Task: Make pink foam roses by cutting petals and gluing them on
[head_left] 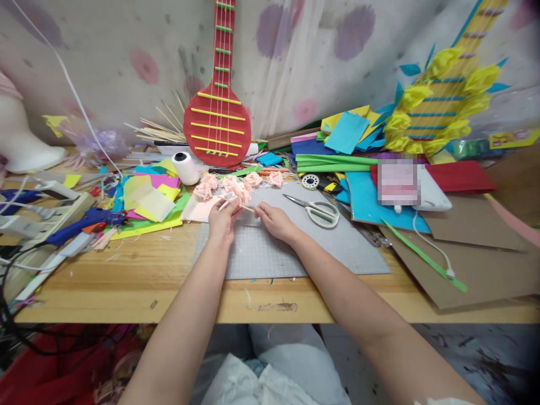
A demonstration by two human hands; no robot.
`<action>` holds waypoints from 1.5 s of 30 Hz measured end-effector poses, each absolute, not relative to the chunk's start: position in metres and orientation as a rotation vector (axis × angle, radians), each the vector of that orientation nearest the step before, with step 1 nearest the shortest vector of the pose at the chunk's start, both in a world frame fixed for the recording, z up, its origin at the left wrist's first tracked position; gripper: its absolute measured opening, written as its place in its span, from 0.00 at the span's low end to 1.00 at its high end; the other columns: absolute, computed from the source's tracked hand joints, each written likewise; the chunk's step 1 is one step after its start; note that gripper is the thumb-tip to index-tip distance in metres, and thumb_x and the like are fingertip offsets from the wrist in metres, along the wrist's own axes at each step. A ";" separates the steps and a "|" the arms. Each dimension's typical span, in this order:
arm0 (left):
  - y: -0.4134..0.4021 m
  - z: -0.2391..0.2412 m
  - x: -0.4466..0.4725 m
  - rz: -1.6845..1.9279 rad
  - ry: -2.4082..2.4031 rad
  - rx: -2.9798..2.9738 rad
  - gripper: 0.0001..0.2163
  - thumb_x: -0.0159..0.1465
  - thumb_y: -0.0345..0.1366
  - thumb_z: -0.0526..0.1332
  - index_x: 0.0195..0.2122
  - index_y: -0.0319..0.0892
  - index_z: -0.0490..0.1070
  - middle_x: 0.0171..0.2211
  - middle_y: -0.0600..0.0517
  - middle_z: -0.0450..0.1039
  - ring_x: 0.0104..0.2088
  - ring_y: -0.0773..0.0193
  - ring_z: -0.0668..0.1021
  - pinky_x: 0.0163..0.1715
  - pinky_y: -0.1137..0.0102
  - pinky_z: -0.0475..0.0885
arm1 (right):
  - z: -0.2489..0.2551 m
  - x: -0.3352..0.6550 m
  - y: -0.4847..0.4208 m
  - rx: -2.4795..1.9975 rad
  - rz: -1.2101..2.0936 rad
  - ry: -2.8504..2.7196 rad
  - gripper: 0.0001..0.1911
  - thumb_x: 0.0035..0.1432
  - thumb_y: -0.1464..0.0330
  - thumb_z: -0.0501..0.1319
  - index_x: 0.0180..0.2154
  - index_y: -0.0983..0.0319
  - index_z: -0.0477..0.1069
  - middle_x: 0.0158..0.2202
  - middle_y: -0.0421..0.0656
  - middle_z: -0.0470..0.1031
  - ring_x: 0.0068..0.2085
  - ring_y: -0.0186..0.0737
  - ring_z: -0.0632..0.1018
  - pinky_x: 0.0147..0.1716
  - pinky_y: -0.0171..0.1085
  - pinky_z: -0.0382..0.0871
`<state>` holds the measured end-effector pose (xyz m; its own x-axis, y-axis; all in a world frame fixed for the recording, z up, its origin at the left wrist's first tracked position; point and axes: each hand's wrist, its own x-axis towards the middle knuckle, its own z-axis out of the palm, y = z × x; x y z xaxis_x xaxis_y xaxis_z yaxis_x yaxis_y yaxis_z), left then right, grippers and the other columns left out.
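Over the grey cutting mat [278, 253], a thin wooden stick [247, 208] spans the gap between my two hands. My left hand [223, 219] pinches it near one end, and a pale strip seems to lie at those fingertips, too small to make out. With fingers curled, my right hand [274, 220] closes on its other end. Several pink crepe paper flowers [236, 188] lie just beyond my hands. Pink paper [196, 209] sits left of my left hand. Scissors [323, 214] with pale handles rest on the mat, right of my right hand.
A red paper lute [217, 124] leans at the back; a yellow one [439, 107] with yellow flowers stands right. White thread spool [185, 167], coloured paper [152, 197], blue glue gun [93, 222] and power strip [63, 216] are left. Cardboard [464, 275] overhangs the right edge.
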<state>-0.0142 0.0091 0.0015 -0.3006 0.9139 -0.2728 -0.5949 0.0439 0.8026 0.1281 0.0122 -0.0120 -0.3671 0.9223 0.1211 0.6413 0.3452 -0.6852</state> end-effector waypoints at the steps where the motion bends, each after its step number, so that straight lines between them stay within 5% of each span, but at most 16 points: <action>1: 0.009 0.002 -0.014 1.578 1.074 0.411 0.14 0.45 0.26 0.68 0.30 0.38 0.64 0.23 0.55 0.71 0.22 0.73 0.74 0.31 0.73 0.70 | -0.012 0.128 0.012 -1.359 0.734 -2.113 0.14 0.62 0.62 0.44 0.31 0.59 0.63 0.27 0.40 0.67 0.31 0.36 0.70 0.34 0.33 0.59; 28: 0.008 0.007 -0.026 1.586 0.917 0.316 0.17 0.52 0.20 0.59 0.41 0.44 0.63 0.31 0.56 0.72 0.31 0.71 0.77 0.39 0.71 0.72 | -0.009 0.134 0.010 -1.265 0.616 -1.974 0.09 0.58 0.62 0.51 0.34 0.59 0.64 0.27 0.39 0.67 0.28 0.34 0.66 0.30 0.33 0.57; 36: 0.012 0.006 -0.027 1.630 0.976 0.210 0.13 0.54 0.21 0.58 0.38 0.41 0.62 0.26 0.55 0.71 0.25 0.72 0.75 0.35 0.74 0.73 | -0.006 0.137 0.008 -1.230 0.642 -2.034 0.08 0.57 0.63 0.51 0.33 0.60 0.64 0.26 0.38 0.67 0.28 0.33 0.66 0.30 0.33 0.57; 45: 0.010 0.005 -0.024 1.687 1.117 0.303 0.21 0.54 0.21 0.59 0.48 0.40 0.59 0.24 0.56 0.70 0.23 0.72 0.75 0.38 0.70 0.74 | -0.006 0.151 0.016 -1.285 0.657 -1.809 0.09 0.53 0.62 0.53 0.28 0.61 0.63 0.25 0.38 0.66 0.27 0.33 0.65 0.28 0.32 0.56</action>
<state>-0.0242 0.0103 0.0048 -0.4253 0.8511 -0.3079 -0.6156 -0.0226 0.7877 0.1512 0.0163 -0.0062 -0.1596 0.9368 0.3114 0.5186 0.3480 -0.7810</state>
